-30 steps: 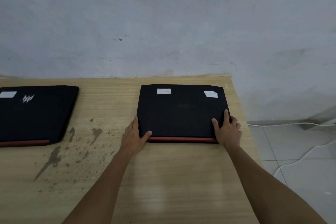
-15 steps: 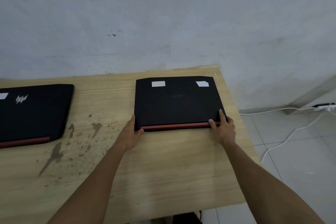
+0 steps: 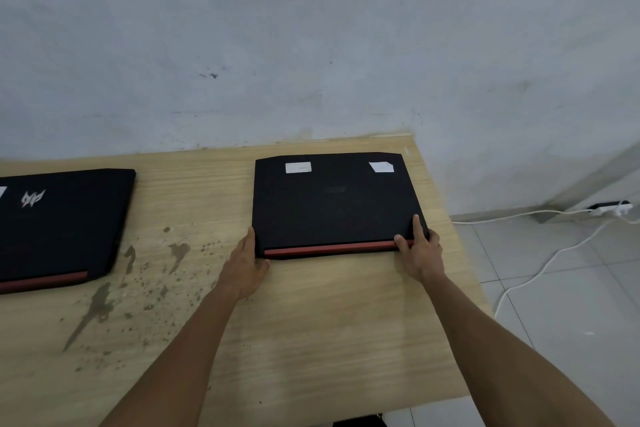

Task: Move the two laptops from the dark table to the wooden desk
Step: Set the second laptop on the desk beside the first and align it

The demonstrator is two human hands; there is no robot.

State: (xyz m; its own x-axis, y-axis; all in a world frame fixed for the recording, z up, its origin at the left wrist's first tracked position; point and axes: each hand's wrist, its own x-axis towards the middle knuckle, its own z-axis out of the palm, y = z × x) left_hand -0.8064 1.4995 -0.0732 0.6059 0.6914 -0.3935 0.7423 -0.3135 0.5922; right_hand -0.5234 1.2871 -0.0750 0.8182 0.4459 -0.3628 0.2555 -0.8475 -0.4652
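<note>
Two closed black laptops with red front strips lie flat on the wooden desk. The right laptop has two white stickers near its far edge. My left hand rests against its near-left corner, fingers lying along the left side. My right hand is at the near-right corner, with the index finger laid on the lid and the thumb touching the red strip. The left laptop carries a silver logo, is cut off by the frame's left edge, and neither hand touches it. The dark table is out of view.
Brown stains mark the desk between the laptops. A grey wall stands right behind the desk. To the right, a white cable runs over the tiled floor to a power strip.
Both hands have slid back from the lid to the right laptop's near corners; my left thumb has come off the lid. The view has tilted and pulled back, showing more floor.
</note>
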